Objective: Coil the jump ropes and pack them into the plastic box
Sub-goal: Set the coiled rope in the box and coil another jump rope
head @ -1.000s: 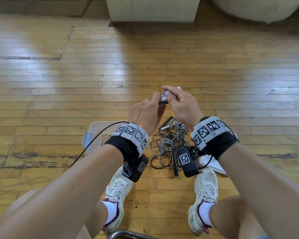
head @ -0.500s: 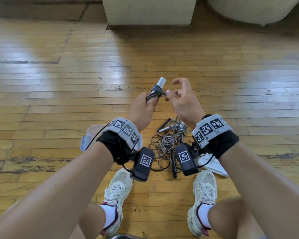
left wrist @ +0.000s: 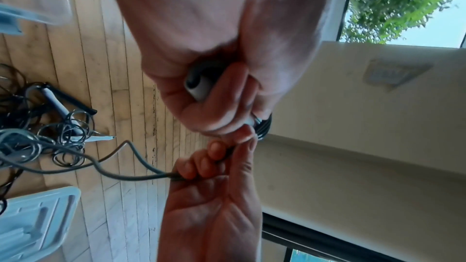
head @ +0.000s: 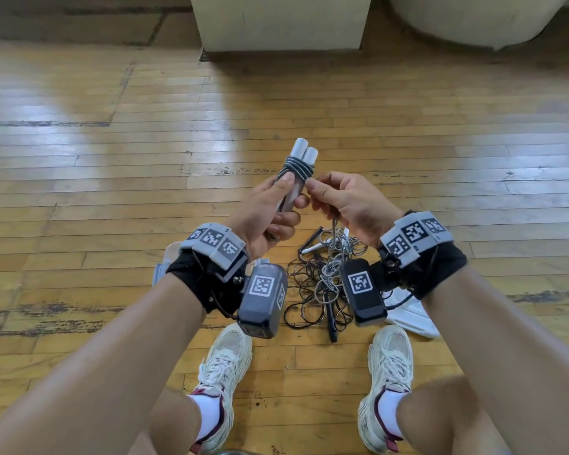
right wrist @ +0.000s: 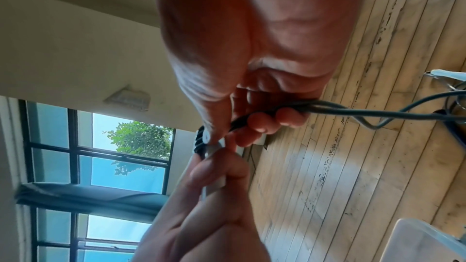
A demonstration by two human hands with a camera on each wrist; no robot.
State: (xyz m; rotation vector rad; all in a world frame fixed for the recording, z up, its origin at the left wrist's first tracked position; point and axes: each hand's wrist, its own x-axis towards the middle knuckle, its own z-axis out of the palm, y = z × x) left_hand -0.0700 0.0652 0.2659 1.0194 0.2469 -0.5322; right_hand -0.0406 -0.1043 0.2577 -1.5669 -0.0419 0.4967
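Two pale jump-rope handles point(head: 298, 172), held side by side at centre frame in the head view, above the floor and clear of it. Their long axis runs nearly upright, tilted slightly to the right, with the capped ends pointing toward the top of the frame. Several turns of grey cord point(head: 298, 167) bind the pair just below the caps. The left hand point(head: 270, 211) is wrapped round the lower part of the handles, thumb laid along them; the right hand point(head: 345, 201), just beside it, has thumb and curled fingers closed on the free cord, which trails down to the tangle of ropes point(head: 322, 277) on the wooden floor point(head: 112, 192) below the hands. The plastic box point(head: 168, 261) shows partly behind the left wrist, lower left of centre; its lid point(left wrist: 37, 224) lies at lower left in the left wrist view. Judged step: winding the cord round the handles. To do it well, the left grip should keep the handles parallel while the right hand lays each turn snug against the last under steady tension, feeding slack from the tangle without dragging in neighbouring ropes.
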